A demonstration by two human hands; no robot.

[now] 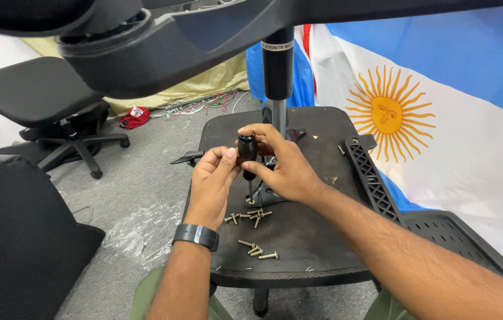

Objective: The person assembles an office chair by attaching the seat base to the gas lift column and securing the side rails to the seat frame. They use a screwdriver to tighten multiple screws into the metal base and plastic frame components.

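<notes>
**Desk:** What do the hands have?

**Operator:** From my remote feed, both hands meet over an upturned black seat pan (299, 249). My right hand (284, 166) is curled around the black screwdriver handle (247, 148), fingers (263, 131) wrapped over its top and thumb side pressed to the grip. The handle stands nearly upright, its thin shaft (251, 191) running down to a metal bracket (266, 195) on the seat pan.

**Desk:** And the left?

**Operator:** My left hand (211, 181), a dark watch (196, 235) on its wrist, is half closed against the same handle, fingertips touching its left side. Neither hand is spread open; both grip the one tool.

**Desk:** Where does the tool sit in the scene?

**Operator:** Just in front of the chair's gas cylinder (277, 71), which rises from the seat pan to the black base overhead (145, 53). Loose screws (250, 216) lie scattered just below my hands, with a second cluster of screws (257, 250) nearer the seat's front edge.

**Desk:** Surroundings?

**Operator:** A black ribbed armrest part (373, 178) lies at the right of the seat pan. A blue-and-white flag with a yellow sun (441, 118) hangs behind. Another office chair (44, 101) stands at left on the grey floor (139, 178), near crumpled clear plastic (139, 234).
</notes>
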